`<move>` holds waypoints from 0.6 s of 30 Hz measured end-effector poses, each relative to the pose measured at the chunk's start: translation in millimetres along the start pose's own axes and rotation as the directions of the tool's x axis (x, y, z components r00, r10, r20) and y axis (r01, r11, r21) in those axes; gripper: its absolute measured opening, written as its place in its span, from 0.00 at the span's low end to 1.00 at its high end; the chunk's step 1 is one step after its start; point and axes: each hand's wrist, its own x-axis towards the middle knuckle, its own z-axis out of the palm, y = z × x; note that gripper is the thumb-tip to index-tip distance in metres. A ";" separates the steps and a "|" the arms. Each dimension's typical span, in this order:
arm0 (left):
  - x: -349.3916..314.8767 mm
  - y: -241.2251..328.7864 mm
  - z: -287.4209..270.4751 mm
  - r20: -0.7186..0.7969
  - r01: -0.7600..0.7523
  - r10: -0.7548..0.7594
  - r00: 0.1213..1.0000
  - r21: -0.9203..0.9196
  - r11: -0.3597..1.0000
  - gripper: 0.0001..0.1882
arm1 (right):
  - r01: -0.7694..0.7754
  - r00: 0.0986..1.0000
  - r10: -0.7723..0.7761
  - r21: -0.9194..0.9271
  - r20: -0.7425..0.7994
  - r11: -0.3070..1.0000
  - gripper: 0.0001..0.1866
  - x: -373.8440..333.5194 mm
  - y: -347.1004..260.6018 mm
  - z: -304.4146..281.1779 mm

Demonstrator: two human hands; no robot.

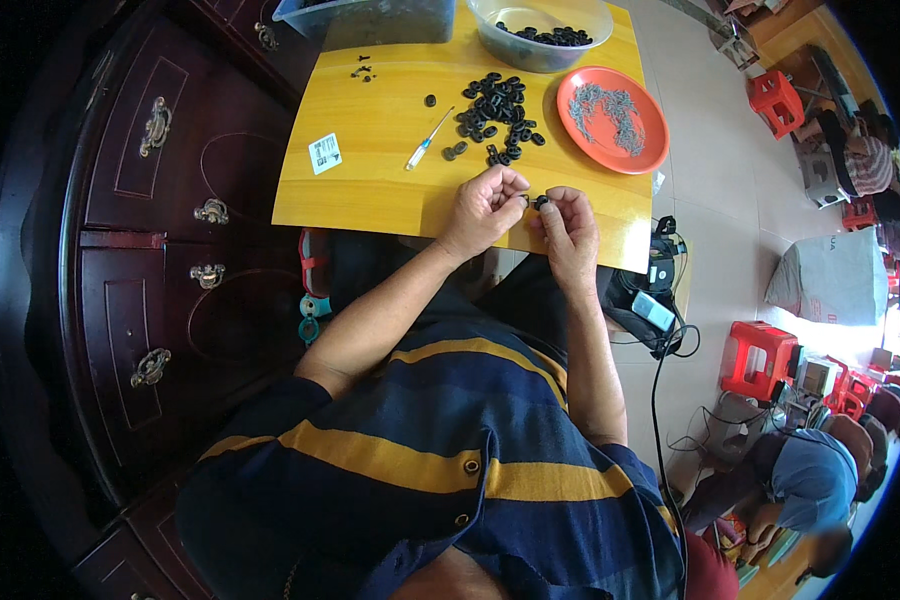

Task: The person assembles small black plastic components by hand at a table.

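Observation:
Over the near edge of the yellow table (370, 205), my two hands almost meet. A small black oval part (541, 201) is pinched between thumb and fingers of my right hand (572, 235). Beside it my left hand (488, 212) is closed in a pinch, facing the part; whatever its fingertips hold is too small to make out. Just beyond lies a loose pile of similar black oval parts (495, 108). To the right, an orange-red plate (653, 150) bears many tiny grey metal pieces (610, 115). A small screwdriver (422, 148) with a clear and blue handle lies left of the pile.
At the far edge stand a clear plastic bowl (530, 58) of black parts and a blue bin (390, 25). A white label card (324, 153) lies at left. Dark wooden cabinets (120, 250) line the left side. Red stools (758, 358) and other people (815, 480) are at right.

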 end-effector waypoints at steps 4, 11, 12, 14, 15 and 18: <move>0.7 0.5 0.0 -0.003 -0.024 0.024 1.000 0.043 0.999 0.06 | -0.005 1.000 0.005 -0.009 -0.005 1.000 0.08 -0.4 -1.4 0.7; 1.7 -2.6 -0.9 -0.013 -0.022 0.023 1.000 0.054 0.998 0.05 | 0.004 0.999 -0.004 -0.010 -0.044 1.000 0.08 0.0 1.1 3.4; 1.7 -2.9 -1.0 -0.014 -0.022 0.023 1.000 0.054 0.998 0.05 | -0.001 0.999 0.001 0.011 -0.050 1.000 0.08 0.1 1.5 3.4; 1.7 -3.5 -1.3 -0.014 -0.021 0.022 1.000 0.052 0.998 0.05 | -0.005 0.998 0.007 0.032 -0.055 0.999 0.08 -0.2 1.0 3.9; 1.7 -2.6 -0.8 -0.015 -0.021 0.022 1.000 0.052 0.998 0.05 | -0.008 0.999 0.009 0.014 -0.052 1.000 0.08 -0.6 0.1 4.4; 1.4 0.5 0.6 -0.014 -0.032 0.033 0.999 0.072 0.997 0.05 | 0.008 0.998 -0.010 -0.027 -0.057 1.000 0.08 -0.3 3.5 4.7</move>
